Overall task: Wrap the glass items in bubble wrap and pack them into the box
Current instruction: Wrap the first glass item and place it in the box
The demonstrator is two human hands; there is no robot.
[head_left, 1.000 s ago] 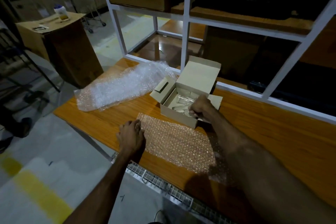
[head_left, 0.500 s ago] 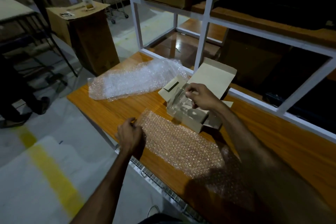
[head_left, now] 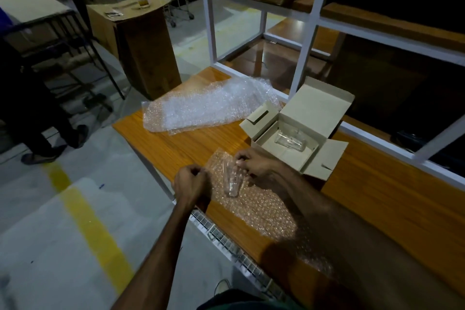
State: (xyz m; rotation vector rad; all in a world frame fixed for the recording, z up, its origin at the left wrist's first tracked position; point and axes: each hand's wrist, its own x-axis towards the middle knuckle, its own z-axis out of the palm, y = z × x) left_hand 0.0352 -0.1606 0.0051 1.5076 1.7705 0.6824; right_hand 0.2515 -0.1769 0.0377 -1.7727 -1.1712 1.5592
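lying on a sheet of bubble wrap (head_left: 254, 199) at the near edge of a wooden table (head_left: 377, 196) is a clear drinking glass (head_left: 232, 180), its upper end pinched by the right hand (head_left: 259, 168). the left hand (head_left: 192, 184), fingers curled, grips the sheet's left edge. just behind stands an open cardboard box (head_left: 299, 131) holding another glass (head_left: 289, 142). more loose wrap (head_left: 208, 106) lies farther back.
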